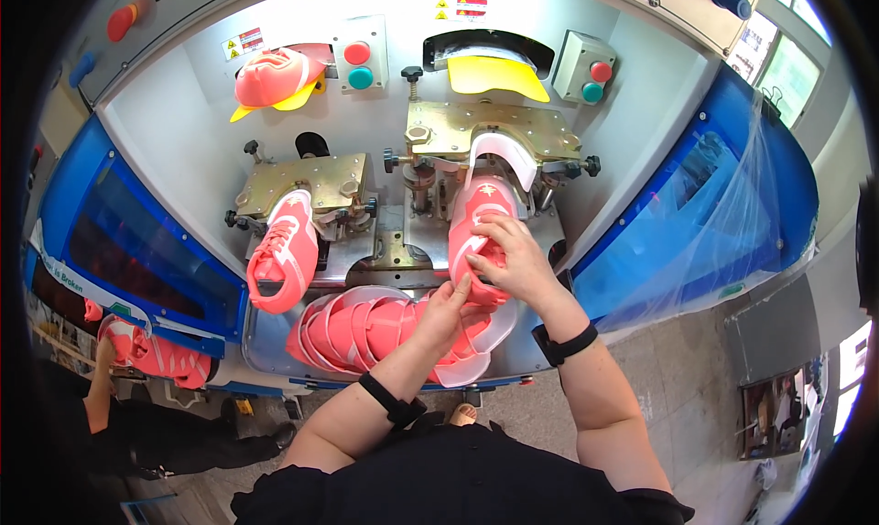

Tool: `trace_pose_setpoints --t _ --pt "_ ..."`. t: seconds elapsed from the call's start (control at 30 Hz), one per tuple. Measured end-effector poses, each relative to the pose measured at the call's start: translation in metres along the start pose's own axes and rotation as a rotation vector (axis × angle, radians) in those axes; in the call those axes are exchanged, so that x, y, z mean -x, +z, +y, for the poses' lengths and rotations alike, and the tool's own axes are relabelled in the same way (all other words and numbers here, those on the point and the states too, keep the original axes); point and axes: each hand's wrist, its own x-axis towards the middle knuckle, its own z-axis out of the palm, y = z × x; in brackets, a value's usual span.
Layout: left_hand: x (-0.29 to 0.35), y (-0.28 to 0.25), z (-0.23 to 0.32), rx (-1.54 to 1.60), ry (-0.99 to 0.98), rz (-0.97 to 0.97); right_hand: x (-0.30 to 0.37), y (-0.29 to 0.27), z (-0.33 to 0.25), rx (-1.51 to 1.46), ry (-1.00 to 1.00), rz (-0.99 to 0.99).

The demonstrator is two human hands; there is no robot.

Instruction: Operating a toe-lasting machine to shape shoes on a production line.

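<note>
A coral-pink shoe upper (465,216) with white trim lies at the right-hand station, its toe pointing away from me beneath a brass-coloured clamp plate (499,122). My right hand (513,261) lies over its middle, fingers bent and gripping the upper. At its near end my left hand (446,313) pinches the edge between thumb and fingers. A curved white piece (509,151) rests at the plate's cut-out, just beyond the toe. To the left, a laced pink upper (279,255) sits with its toe at a smaller brass plate (307,179).
Overlapping pink uppers (352,331) fill the tray below my hands. Higher up are a pink upper on a yellow form (272,78), a bare yellow form (497,76) and two button boxes (586,67). Blue side panels (696,209) flank the machine. Another person's hand (107,349) touches uppers at far left.
</note>
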Motion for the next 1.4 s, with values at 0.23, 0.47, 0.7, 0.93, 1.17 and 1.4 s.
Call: trace_pose_setpoints --t 0.23,0.47,0.7,0.93,1.17,1.4 --pt "0.003 0.004 -0.006 0.005 0.003 0.018 0.001 -0.004 0.004 -0.013 -0.019 -0.046" --pt "0.0 0.004 0.0 -0.034 -0.025 0.05 -0.001 -0.005 0.005 -0.001 -0.008 -0.041" --pt "0.0 0.003 0.001 -0.018 -0.024 0.04 -0.002 -0.005 0.004 0.009 -0.018 -0.03" --pt "0.002 0.009 -0.005 -0.039 -0.067 0.056 -0.01 0.005 0.014 0.197 -0.09 0.069" --pt "0.002 0.018 -0.016 -0.048 -0.069 0.104 -0.008 0.002 0.017 0.059 -0.037 0.046" --pt "0.014 0.021 -0.019 -0.1 -0.07 0.102 0.0 0.0 0.009 0.076 -0.008 0.044"
